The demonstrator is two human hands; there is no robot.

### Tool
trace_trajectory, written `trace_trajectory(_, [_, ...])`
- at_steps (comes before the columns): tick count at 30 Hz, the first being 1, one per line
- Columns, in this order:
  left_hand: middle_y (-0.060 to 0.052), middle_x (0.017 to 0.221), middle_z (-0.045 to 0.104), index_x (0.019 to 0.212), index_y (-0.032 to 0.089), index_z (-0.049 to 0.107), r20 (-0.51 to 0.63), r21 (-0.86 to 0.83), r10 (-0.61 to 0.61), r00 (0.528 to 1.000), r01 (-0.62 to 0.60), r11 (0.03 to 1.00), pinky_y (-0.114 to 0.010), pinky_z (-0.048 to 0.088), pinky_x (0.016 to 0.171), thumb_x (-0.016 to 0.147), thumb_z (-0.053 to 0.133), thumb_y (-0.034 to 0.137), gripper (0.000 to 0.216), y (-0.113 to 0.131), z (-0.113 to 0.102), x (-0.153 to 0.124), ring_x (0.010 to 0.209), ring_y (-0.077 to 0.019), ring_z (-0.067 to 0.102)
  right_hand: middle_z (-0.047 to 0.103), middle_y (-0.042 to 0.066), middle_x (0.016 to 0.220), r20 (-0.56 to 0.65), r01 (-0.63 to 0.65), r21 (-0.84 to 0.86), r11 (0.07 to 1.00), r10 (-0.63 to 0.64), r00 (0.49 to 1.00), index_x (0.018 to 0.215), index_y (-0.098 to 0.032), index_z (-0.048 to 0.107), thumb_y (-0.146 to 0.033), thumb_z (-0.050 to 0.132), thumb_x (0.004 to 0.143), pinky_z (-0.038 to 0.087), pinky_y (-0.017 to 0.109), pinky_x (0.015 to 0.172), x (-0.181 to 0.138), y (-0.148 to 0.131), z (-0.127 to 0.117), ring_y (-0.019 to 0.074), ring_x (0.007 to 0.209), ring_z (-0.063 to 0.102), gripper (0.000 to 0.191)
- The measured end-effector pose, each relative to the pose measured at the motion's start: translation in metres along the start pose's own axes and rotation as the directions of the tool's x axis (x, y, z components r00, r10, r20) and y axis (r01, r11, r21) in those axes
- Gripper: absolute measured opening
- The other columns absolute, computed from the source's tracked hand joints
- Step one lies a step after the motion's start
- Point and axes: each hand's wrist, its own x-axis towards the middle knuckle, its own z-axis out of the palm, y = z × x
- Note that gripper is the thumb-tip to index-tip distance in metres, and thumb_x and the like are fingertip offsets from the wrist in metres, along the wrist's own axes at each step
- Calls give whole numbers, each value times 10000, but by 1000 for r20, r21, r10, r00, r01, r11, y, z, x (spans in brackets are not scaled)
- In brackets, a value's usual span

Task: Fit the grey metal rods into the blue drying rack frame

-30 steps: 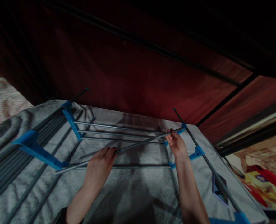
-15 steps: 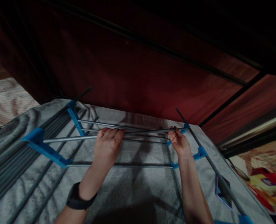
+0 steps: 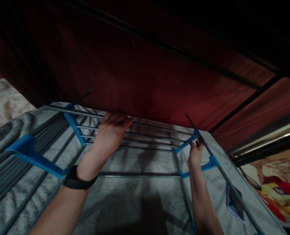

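Observation:
A drying rack of grey metal rods (image 3: 135,135) and blue plastic brackets (image 3: 72,125) lies on a grey towel (image 3: 140,195). My left hand (image 3: 110,132) reaches forward with its fingers curled over the farthest loose rod (image 3: 69,111), which runs from the left bracket towards the right corner. My right hand (image 3: 196,151) is closed around the rack's right side by the blue corner bracket (image 3: 186,142). A black watch (image 3: 77,179) sits on my left wrist.
A dark red wall rises just behind the rack. A second blue bracket (image 3: 32,156) with a bundle of rods lies at the left. A dark phone-like object (image 3: 234,202) rests on the towel at the right. Patterned fabric (image 3: 274,186) shows at the far right.
My left hand has carried the loose rod from the near middle of the rack to its far edge. My right hand slid down from the rod's end to the right side rail.

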Motion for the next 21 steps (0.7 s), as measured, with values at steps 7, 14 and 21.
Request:
trace_trajectory(7, [-100,981,765,1111,236,792,0,-47,36,999,-36,998,-468,506,919,1038,538,143,280,-12,4,12,970,-314,691,746,68,1248,95,61,80,995,-69,993,1192,-239,684,-411,694,674,411,538,1242,14,2,6,286,1229,657,546])
trace_trajectory(14, [-90,1023,781,1116,245,778,28,-75,41,999,-39,996,-480,500,940,1043,521,124,294,-22,18,20,982,-309,682,745,62,1208,108,104,37,994,-108,988,1180,-245,684,-394,706,683,452,526,1185,9,1,5,269,1154,660,519])
trace_trajectory(21, [-115,1126,797,1141,205,775,112,-119,-19,994,33,992,-478,505,1027,1004,548,62,302,-14,15,20,1080,-300,696,734,58,1203,140,90,42,995,-95,986,1227,-254,682,-411,794,600,411,580,1246,5,-11,5,309,1231,658,656])
